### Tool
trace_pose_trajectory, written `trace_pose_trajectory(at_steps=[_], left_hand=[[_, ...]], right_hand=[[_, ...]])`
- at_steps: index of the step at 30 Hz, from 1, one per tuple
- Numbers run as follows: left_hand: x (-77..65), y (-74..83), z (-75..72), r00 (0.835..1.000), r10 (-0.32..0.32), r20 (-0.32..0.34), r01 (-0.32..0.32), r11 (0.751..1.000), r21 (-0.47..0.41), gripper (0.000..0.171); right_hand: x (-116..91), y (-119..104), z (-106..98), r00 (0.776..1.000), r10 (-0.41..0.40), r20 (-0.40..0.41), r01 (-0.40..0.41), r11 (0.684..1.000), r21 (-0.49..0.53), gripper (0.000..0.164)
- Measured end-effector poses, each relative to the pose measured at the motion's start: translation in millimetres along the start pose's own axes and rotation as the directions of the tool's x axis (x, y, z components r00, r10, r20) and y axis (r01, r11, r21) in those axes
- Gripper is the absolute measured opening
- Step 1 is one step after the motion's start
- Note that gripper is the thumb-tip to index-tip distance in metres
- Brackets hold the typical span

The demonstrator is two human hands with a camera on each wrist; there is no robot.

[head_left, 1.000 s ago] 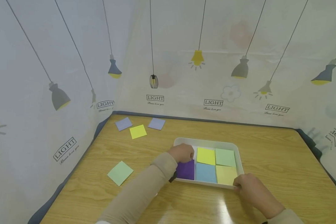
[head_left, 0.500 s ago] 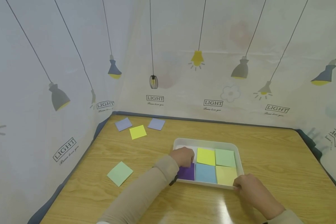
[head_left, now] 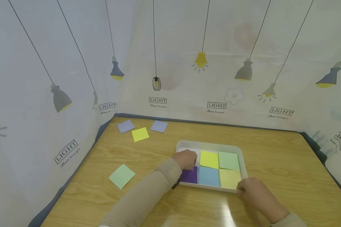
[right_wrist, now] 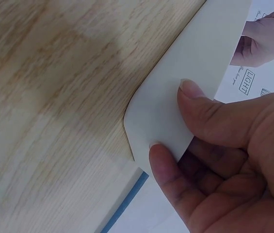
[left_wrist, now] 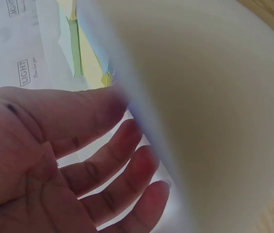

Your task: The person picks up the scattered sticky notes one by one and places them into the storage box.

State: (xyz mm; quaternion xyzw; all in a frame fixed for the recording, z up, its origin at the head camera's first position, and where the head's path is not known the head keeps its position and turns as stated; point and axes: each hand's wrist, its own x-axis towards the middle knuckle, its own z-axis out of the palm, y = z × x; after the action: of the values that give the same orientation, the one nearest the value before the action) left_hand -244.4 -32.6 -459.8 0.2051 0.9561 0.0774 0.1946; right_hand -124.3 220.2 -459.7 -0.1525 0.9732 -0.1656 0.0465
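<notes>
Over on the wood-grain tabletop [head_left: 287, 160]: one shallow white tray [head_left: 220, 147] with rounded corners, plastic by the look of it, long side facing the wearer. Inside, near row from left to right: deep purple square paper note [head_left: 190, 176], light blue square paper note [head_left: 209, 176], pale yellow square paper note [head_left: 229, 179]. Behind the last two, in a far row: bright yellow square paper note [head_left: 209, 159], then light green square paper note [head_left: 228, 160] right beside it.

At the left end of the tray, left hand [head_left: 185, 159], partly covering the purple one. Fingers [left_wrist: 127, 182] bent and a bit spread in the left wrist view, thumb by the purple edge. Honestly can't tell if pinching it or just touching, with the white wall in the way. At the near right corner, right hand [head_left: 255, 191], thumb and one finger against the outside of the wall, rest curled, so a proper hold on the tray.

Off to the left on the wood: mint green square paper note [head_left: 122, 176], turned askew, well apart from the tray. Further back, near the far left corner: two lavender paper notes [head_left: 125, 126] [head_left: 159, 126], plus another bright yellow note [head_left: 140, 134] between them, slightly nearer. Beige sleeves [head_left: 147, 192] on both arms.
</notes>
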Motion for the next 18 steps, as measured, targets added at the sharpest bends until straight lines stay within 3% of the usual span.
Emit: trace_pose_trajectory(at_steps=[11,18], left_hand=[[-2.3,-1.4,0.6,1.0,-0.02,-0.009,0.02,1.0,-0.001,0.016],[-4.7,-2.7,-1.4,1.0,0.002,-0.023,-0.002,1.0,0.005,0.018]], right_hand=[[1.3,1.3,2.7,1.0,0.011,0.004,-0.011,1.0,0.004,0.017],[1.5,-0.3,1.2,1.0,0.025,0.014,-0.025,1.0,0.013,0.016]])
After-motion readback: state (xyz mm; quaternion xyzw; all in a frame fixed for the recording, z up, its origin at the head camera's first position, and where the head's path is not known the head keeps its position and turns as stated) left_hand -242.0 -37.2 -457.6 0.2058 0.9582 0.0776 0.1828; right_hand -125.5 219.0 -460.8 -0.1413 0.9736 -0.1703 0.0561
